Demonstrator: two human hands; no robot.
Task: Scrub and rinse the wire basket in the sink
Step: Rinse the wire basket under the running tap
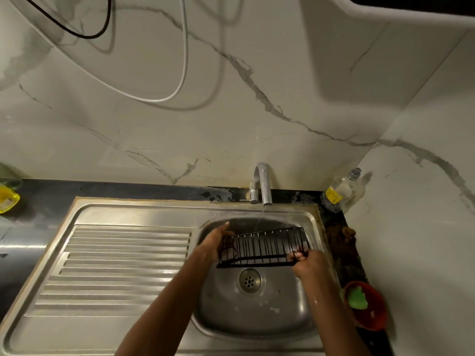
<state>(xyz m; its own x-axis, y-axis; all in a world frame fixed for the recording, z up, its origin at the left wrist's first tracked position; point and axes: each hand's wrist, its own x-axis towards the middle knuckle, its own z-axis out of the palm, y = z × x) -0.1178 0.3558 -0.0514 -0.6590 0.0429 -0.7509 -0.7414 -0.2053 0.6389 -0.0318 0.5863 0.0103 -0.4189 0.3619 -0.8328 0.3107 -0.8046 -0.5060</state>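
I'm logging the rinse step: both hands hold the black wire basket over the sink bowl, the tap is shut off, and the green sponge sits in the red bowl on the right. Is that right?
Not quite: the tap is running. The head view shows a thin stream falling onto the wire basket. The rest holds: left hand and right hand hold it over the sink, and the green sponge sits in the red bowl.

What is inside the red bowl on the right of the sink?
The red bowl holds a green sponge. The sponge covers part of the bowl's bottom, so anything under it cannot be seen.
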